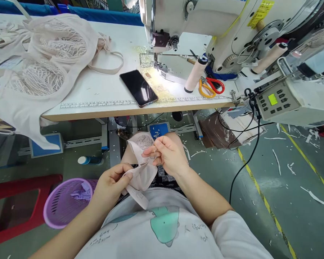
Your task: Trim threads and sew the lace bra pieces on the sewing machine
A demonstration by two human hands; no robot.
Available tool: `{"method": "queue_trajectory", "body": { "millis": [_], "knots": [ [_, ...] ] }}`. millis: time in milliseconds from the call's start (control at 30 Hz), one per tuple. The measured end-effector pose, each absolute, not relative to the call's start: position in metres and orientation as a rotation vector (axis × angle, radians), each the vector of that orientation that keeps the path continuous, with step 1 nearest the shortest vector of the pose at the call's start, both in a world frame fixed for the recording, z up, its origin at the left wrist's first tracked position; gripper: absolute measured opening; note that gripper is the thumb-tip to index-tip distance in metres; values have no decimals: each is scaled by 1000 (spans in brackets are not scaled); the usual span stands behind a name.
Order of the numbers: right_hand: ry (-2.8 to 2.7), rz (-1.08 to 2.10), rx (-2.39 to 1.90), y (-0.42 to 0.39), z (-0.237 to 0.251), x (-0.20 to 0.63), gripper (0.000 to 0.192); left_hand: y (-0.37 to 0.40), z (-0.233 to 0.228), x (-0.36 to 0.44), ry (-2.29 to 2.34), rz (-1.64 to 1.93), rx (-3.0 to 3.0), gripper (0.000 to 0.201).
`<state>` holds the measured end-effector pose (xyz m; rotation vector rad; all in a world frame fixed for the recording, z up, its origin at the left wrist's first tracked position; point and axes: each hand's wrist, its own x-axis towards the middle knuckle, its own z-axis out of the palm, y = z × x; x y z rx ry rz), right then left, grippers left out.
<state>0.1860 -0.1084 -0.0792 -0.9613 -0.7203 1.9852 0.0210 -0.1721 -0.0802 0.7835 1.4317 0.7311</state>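
A pale beige bra [143, 175] with a lace-patterned cup lies across my lap, partly hidden by my hands. My left hand [113, 184] is closed on its edge, thumb and fingers pinching the fabric. Just above the cloth, on the other side, my right hand [169, 155] has thumb and forefinger pressed together with the other fingers curled. Whatever sits in that pinch is too small to make out. From under my left hand a narrow pale strip [137, 197] hangs onto my shirt.
On the sewing table [97, 86] are a pile of beige bras [70, 72], a phone [139, 88], a thread cone [196, 73] and scissors [211, 87]. A sewing machine [189, 21] stands behind. A purple basket [67, 205] and red stool [40, 183] are at left.
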Motion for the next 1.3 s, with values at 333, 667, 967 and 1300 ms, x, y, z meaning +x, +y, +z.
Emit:
{"method": "queue_trajectory", "body": {
  "millis": [333,667,967,1300],
  "knots": [
    [-684,1879,-1080,-110,-76,184,24,-173,-77,20,1434,715,835,33],
    [-815,1951,-1007,-117,-80,180,13,-168,-69,24,1491,761,949,27],
    [-1022,2136,-886,-119,-87,174,6,-166,-70,27,1365,690,740,29],
    [-970,2217,-937,-116,-91,170,9,-159,-71,24,1299,616,426,37]
  ]
}}
